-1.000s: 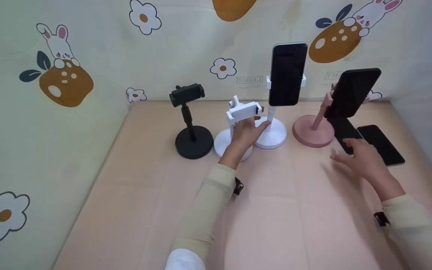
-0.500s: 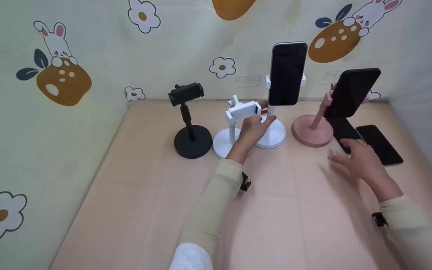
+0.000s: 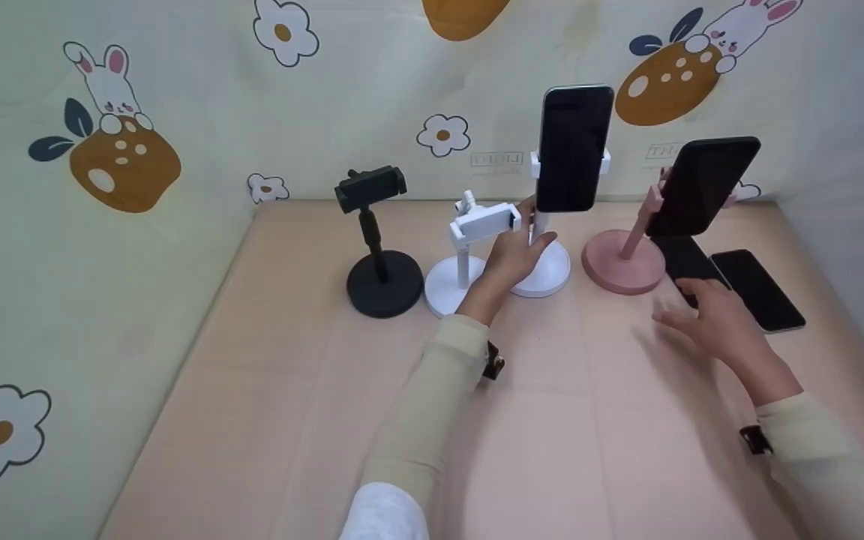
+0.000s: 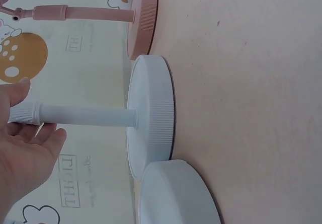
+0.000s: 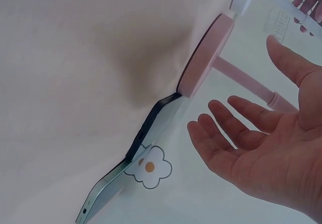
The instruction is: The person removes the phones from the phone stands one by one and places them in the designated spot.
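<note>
My left hand (image 3: 513, 259) is at the pole (image 4: 85, 115) of the taller white phone stand (image 3: 544, 271). In the left wrist view its thumb lies on one side of the pole, apart from it, and its loosely bent fingers are right at the other side. A black-screened phone (image 3: 576, 150) stands upright in that stand's clamp. My right hand (image 3: 724, 319) hovers palm-in before the pink phone stand (image 3: 625, 262), holding nothing, fingers spread and slightly bent. That stand bears a tilted dark phone (image 3: 706, 186).
Left of these stand a shorter white phone stand (image 3: 451, 289) and a black phone stand (image 3: 385, 285), both with unfilled clamps. Two phones lie flat at the right: one phone (image 3: 685, 259) partly behind my right hand, another phone (image 3: 758, 289) beside it. A patterned wall sheet (image 3: 372, 97) rises behind.
My left hand has moved right, from beside the shorter white stand's clamp to the taller white stand's pole. My right hand has stayed nearly still.
</note>
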`<state>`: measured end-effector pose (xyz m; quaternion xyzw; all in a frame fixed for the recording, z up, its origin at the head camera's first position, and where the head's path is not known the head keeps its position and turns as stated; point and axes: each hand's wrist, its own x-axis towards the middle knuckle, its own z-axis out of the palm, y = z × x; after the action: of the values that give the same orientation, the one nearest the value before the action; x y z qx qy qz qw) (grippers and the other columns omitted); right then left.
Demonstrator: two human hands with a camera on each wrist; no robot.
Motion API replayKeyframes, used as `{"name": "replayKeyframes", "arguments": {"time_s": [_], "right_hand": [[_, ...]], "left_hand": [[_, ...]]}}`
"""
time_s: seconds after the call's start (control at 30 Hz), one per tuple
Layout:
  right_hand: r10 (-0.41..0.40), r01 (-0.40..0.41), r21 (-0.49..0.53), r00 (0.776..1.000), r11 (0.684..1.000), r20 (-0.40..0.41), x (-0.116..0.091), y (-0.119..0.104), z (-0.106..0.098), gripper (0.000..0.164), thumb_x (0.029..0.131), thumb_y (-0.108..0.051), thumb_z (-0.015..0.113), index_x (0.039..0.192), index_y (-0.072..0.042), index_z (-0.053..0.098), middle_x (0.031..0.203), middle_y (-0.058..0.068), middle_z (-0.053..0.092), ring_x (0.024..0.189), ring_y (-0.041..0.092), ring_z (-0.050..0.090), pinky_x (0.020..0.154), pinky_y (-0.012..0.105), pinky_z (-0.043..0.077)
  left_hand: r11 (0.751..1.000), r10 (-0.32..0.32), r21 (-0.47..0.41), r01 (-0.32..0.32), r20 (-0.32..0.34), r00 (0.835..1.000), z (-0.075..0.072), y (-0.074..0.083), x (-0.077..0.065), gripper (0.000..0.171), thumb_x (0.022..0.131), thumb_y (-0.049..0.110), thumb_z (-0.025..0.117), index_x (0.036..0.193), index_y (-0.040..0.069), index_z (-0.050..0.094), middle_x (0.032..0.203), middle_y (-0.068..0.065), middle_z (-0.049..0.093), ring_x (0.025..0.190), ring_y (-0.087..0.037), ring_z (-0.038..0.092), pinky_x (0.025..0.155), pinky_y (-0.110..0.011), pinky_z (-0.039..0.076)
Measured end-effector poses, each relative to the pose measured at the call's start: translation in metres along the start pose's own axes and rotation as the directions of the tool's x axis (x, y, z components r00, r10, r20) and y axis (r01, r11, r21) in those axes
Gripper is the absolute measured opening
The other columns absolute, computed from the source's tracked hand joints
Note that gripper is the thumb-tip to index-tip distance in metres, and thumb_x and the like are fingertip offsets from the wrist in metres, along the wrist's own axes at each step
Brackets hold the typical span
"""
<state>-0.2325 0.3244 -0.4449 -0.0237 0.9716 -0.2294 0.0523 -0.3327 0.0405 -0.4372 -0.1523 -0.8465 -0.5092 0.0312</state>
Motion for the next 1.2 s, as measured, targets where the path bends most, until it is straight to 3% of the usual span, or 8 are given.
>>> {"name": "replayKeyframes", "arguments": {"time_s": [0.3,0.47,0.83,1.2], "right_hand": [[0.018,-0.018,0.010,1.000,1.000,0.009,-0.001,0.002,0.000,0.083,0.093,-0.049,0.066,0.144,0.010,0.038,0.144,0.040,0.037,0.128,0.056,0.041,0.106,0.072,0.036],[0.021,-0.021,0.006,1.000,1.000,0.009,-0.003,0.003,0.000,0.082,0.093,-0.047,0.065,0.145,0.009,0.038,0.145,0.040,0.036,0.127,0.057,0.040,0.105,0.073,0.036],[0.019,-0.018,0.010,1.000,1.000,-0.009,-0.006,-0.001,0.001,0.078,0.093,-0.042,0.067,0.145,0.009,0.038,0.144,0.038,0.040,0.124,0.055,0.044,0.103,0.071,0.040],[0.015,-0.015,0.004,1.000,1.000,-0.017,-0.008,-0.001,-0.002,0.079,0.093,-0.040,0.069,0.145,0.009,0.038,0.145,0.038,0.040,0.132,0.058,0.035,0.107,0.073,0.033]], "left_hand": [[0.996,-0.028,-0.085,0.022,-0.078,0.997,0.004,0.004,0.003,0.036,0.100,0.017,0.059,0.135,0.008,0.054,0.133,-0.010,0.062,0.125,-0.024,0.062,0.103,-0.021,0.051],[0.995,-0.019,-0.095,0.007,-0.128,0.992,0.002,0.006,0.003,0.026,0.100,0.021,0.060,0.122,0.009,0.064,0.126,-0.007,0.067,0.117,-0.020,0.066,0.100,-0.024,0.054],[0.999,-0.008,-0.033,0.004,-0.118,0.993,0.003,0.006,-0.010,0.026,0.101,0.024,0.058,0.124,0.014,0.062,0.126,-0.003,0.066,0.116,-0.019,0.067,0.096,-0.017,0.053],[0.999,0.030,0.014,-0.029,-0.082,0.996,-0.008,0.022,-0.028,0.030,0.098,0.027,0.061,0.122,0.010,0.059,0.122,-0.006,0.066,0.111,-0.019,0.069,0.094,-0.019,0.055]]}}
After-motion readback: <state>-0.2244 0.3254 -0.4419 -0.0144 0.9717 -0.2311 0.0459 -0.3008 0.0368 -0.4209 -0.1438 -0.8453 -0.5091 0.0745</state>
